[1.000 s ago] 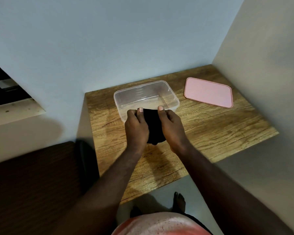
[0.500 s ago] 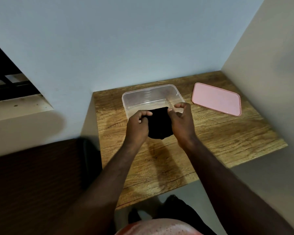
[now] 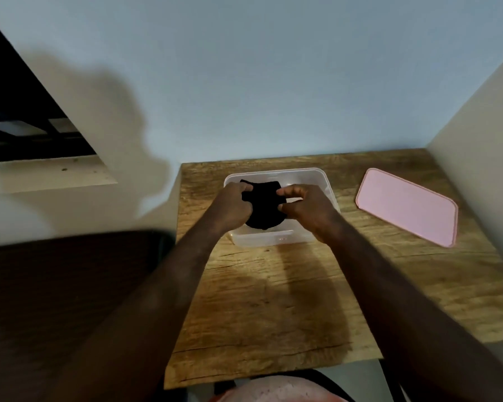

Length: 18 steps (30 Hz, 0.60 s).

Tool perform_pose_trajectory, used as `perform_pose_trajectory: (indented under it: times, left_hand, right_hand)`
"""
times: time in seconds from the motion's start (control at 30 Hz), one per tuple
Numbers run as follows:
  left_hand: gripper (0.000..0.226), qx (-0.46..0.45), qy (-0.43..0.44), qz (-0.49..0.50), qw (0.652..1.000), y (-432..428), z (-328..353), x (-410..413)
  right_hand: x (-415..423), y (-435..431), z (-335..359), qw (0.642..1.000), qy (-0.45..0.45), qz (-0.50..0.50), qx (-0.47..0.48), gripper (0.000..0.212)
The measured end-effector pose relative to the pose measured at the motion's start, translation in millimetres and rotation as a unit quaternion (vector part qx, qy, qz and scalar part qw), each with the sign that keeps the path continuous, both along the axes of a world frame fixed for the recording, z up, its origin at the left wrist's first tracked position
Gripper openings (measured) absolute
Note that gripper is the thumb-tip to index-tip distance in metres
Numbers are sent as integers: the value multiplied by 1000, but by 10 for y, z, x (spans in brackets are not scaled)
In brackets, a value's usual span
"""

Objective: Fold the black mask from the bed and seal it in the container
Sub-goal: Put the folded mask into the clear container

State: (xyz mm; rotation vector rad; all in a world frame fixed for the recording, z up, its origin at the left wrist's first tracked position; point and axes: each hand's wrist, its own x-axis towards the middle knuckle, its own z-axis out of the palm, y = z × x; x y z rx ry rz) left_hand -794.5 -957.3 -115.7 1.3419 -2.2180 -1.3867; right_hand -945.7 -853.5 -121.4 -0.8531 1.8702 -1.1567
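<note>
The folded black mask (image 3: 264, 206) is inside the clear plastic container (image 3: 269, 238), which stands at the back of the wooden table (image 3: 267, 300). My left hand (image 3: 232, 203) grips the mask's left edge. My right hand (image 3: 306, 205) pinches its right edge with thumb and fingers. Both hands reach over the container's rim, and the mask's lower part shows dark against the container's inside. The pink lid (image 3: 407, 209) lies flat on the table to the right of the container, apart from it.
The table stands in a corner, with a pale wall behind it and another wall on the right. A dark wooden surface (image 3: 55, 300) lies to the left, and a window ledge (image 3: 41, 175) sits at the upper left.
Both hands have carried the mask forward from in front of the container to inside it. The camera has moved closer and tilted down.
</note>
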Motion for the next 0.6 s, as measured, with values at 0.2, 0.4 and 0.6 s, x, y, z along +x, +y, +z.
perform_pose_trajectory:
  times: [0.2,0.4,0.6]
  left_hand:
    - [39,-140,-88,-22,986,-79,-38,-133]
    - [35,-252,13,98,963,-102,-205,35]
    - [32,-217,54,209,952,7,-430,202]
  right_hand:
    - [-28,-400,-268,992,70,68,78,38]
    - [-61,-552,-492,976,124,129,122,29]
    - [-86,-550,-472,945,230,195,129,54]
